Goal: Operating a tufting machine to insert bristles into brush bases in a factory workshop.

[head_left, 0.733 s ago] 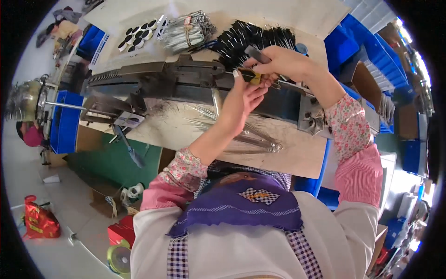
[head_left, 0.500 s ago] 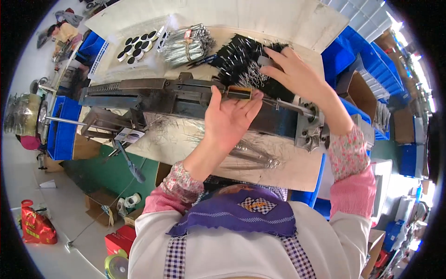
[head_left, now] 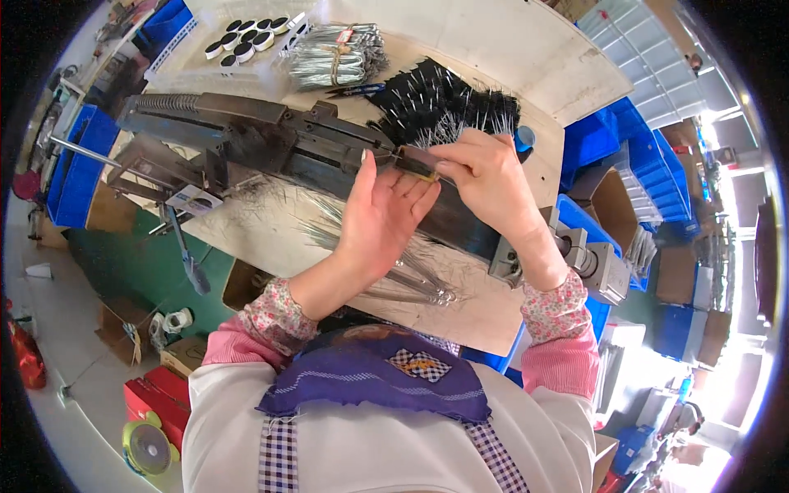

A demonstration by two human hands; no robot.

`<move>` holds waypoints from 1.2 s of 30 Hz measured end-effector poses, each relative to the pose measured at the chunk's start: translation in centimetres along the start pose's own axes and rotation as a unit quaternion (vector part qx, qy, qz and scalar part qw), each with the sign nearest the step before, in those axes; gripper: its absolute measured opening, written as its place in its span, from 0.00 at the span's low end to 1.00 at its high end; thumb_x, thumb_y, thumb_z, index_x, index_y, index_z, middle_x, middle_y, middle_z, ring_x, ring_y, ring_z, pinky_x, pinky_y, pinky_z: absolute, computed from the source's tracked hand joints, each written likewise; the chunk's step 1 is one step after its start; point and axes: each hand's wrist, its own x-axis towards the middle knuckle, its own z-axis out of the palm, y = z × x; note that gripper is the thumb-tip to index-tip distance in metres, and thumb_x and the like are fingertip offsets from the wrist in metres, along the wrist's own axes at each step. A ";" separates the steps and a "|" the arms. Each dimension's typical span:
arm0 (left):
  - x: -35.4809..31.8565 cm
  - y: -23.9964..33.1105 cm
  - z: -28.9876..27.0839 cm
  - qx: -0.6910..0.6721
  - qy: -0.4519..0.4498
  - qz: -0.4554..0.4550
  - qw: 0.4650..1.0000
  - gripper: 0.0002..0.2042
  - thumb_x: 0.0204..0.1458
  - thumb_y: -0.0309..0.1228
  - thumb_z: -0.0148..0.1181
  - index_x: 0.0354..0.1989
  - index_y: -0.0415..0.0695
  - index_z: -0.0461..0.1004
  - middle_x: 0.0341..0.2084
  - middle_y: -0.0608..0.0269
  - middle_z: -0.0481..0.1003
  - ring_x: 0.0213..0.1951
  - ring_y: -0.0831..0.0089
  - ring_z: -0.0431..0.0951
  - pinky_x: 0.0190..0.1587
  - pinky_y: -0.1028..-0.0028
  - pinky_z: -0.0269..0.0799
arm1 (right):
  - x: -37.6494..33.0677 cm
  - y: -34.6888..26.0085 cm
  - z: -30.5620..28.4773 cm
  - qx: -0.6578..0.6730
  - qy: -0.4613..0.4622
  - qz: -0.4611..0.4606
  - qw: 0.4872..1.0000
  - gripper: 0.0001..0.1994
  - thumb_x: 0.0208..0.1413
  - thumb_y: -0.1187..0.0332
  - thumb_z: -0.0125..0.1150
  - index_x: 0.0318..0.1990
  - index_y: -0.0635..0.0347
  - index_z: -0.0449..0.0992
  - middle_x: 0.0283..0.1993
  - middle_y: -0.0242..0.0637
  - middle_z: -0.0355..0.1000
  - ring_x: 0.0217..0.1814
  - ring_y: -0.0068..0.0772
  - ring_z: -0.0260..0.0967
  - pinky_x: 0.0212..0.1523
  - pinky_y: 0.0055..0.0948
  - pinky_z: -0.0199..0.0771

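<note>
Both hands meet over a long dark metal machine (head_left: 271,135) that lies across the wooden bench. My right hand (head_left: 485,177) pinches a small dark piece with a yellow edge (head_left: 417,164) against the machine's top rail. My left hand (head_left: 378,214) lies flat beside it, palm toward me and thumb raised, with its fingertips touching the underside of that piece. Loose silver wires (head_left: 394,275) lie on the bench under my left forearm.
A heap of black-tipped pins (head_left: 448,103) sits just beyond my hands, and a tied bundle of silver wires (head_left: 337,57) lies farther back. Black and white rolls (head_left: 246,41) fill a tray at the far left. Blue bins (head_left: 633,156) stand at the right, another blue bin (head_left: 78,164) at the left.
My left hand has uncurled from around the yellow-edged piece and now lies flat. My right hand has closed in on the piece from the right. The view has tilted.
</note>
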 end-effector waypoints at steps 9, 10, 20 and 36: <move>0.1 0.5 0.4 0.000 -0.002 -0.022 1.000 0.35 0.61 0.56 0.37 0.55 0.29 0.60 0.54 0.46 0.65 0.59 0.59 0.65 0.66 0.64 0.57 | -0.6 0.4 -0.8 -0.055 0.016 -0.041 0.997 0.07 0.45 0.72 0.63 0.34 0.52 0.81 0.27 0.32 0.69 0.34 0.37 0.69 0.43 0.35 0.61; 0.0 0.4 0.5 0.006 -0.003 -0.026 1.000 0.35 0.61 0.56 0.37 0.55 0.29 0.60 0.54 0.46 0.65 0.59 0.59 0.65 0.66 0.64 0.57 | -0.7 0.5 -0.8 -0.059 0.019 -0.045 0.997 0.07 0.45 0.72 0.63 0.35 0.53 0.80 0.27 0.32 0.69 0.35 0.36 0.69 0.41 0.34 0.62; 0.0 1.0 0.6 -0.008 -0.016 0.003 1.000 0.33 0.62 0.55 0.37 0.51 0.28 0.62 0.50 0.49 0.68 0.56 0.61 0.66 0.64 0.66 0.58 | -1.3 -3.2 -0.8 -0.146 0.048 -0.031 0.988 0.08 0.54 0.71 0.53 0.41 0.63 0.70 0.18 0.47 0.70 0.22 0.50 0.72 0.22 0.44 0.72; 0.3 0.4 -0.6 0.071 0.009 -0.007 0.997 0.12 0.63 0.36 0.45 0.42 0.38 0.68 0.42 0.60 0.72 0.48 0.68 0.71 0.57 0.68 0.66 | -4.8 -5.2 0.3 -0.075 -0.003 0.020 0.997 0.09 0.49 0.77 0.52 0.40 0.63 0.67 0.24 0.49 0.71 0.29 0.51 0.73 0.29 0.41 0.73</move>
